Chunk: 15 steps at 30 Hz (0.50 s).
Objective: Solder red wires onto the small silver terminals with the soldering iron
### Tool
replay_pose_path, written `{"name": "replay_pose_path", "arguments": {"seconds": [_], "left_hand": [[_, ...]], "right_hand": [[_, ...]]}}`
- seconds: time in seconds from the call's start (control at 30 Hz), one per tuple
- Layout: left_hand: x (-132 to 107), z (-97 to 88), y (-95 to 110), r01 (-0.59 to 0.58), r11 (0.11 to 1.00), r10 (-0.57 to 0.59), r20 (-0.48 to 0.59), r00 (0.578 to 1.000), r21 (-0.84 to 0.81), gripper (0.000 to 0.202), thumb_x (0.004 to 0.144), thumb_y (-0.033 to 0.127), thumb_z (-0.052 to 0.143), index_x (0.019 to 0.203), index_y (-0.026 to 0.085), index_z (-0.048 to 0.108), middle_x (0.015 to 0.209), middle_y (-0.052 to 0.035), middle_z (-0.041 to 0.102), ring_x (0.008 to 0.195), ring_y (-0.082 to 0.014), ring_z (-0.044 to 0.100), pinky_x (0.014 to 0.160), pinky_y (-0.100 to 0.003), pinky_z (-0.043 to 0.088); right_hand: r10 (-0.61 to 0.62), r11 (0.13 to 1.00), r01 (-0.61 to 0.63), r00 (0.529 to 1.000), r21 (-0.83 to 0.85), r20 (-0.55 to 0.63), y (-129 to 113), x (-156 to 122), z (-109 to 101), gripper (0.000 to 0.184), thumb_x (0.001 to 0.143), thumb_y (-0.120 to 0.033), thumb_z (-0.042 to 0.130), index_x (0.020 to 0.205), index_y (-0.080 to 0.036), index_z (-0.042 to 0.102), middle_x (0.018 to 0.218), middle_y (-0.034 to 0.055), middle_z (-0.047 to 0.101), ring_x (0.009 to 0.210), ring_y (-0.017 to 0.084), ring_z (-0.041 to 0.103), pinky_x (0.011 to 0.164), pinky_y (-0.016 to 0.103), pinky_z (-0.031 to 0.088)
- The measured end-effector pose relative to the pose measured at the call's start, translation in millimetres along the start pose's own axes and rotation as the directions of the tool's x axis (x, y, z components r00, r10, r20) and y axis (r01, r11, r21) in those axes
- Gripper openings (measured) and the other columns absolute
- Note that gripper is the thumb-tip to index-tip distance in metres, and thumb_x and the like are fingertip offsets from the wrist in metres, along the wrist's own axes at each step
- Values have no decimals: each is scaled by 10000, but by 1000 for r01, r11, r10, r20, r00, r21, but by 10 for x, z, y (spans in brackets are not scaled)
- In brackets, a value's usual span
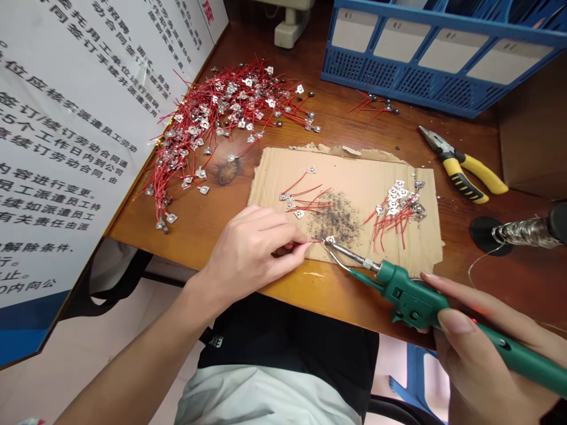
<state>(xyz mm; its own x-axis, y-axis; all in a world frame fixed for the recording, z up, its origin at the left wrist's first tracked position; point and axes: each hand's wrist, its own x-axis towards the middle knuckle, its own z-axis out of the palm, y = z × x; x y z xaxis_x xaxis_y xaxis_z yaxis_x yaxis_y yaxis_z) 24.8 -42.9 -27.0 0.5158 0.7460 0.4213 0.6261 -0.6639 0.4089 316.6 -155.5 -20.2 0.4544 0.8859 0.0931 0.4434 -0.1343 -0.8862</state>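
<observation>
My left hand [261,245] pinches a short red wire [316,241] between thumb and fingers. At the wire's far end lies a small silver contact plate [330,239], near the edge of a scorched cardboard sheet [354,165]. My right hand [482,354] is wrapped round a green soldering iron [414,301] with a trigger body and a thin solder feed tube. The iron's tip meets or nearly meets the plate. On the cardboard, several plates with red wires [290,203] lie to the left, and a cluster of wired plates [396,200] lies to the right.
A large heap of red wires with plates [230,100] covers the table's back left, beside a printed board [88,118]. Yellow-black pliers [460,162], a solder spool [527,231] and a blue crate [398,59] stand right and behind. A few loose wires [376,104] lie before the crate.
</observation>
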Motion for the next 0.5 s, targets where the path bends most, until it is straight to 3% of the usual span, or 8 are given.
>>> {"name": "replay_pose_path", "arguments": {"seconds": [0.1,0.2,0.33,0.5], "left_hand": [[1,-5,-1,-11,1000,11,-8,1000,3,187,1072,170,775,892,214,749,821,43,801,736,-128,677,752,-326,436],[-2,-8,-3,-12,1000,12,-5,1000,-4,184,1071,179,783,893,216,755,818,45,801,726,-125,671,754,-323,447],[-11,1,-5,-3,1000,3,-16,1000,-14,176,1063,184,787,893,220,763,810,46,803,713,-121,674,753,-320,463],[-15,5,-9,-26,1000,26,-34,999,-13,160,1063,182,775,907,215,773,836,37,823,706,-114,680,740,-320,472]], "right_hand": [[72,997,-71,996,40,-44,-11,-7,8,374,873,-618,998,1028,-280,953,962,65,887,713,252,824,419,250,569],[49,996,-45,997,74,-54,73,45,-15,352,867,-576,972,1027,-263,957,912,76,875,657,274,797,407,295,563],[115,956,-72,984,284,-139,149,165,-4,204,784,-355,913,951,-245,954,785,48,829,508,235,720,361,297,508],[242,907,-155,953,392,-182,89,216,58,226,711,-310,872,907,-220,941,834,67,847,607,241,783,494,290,656]]}}
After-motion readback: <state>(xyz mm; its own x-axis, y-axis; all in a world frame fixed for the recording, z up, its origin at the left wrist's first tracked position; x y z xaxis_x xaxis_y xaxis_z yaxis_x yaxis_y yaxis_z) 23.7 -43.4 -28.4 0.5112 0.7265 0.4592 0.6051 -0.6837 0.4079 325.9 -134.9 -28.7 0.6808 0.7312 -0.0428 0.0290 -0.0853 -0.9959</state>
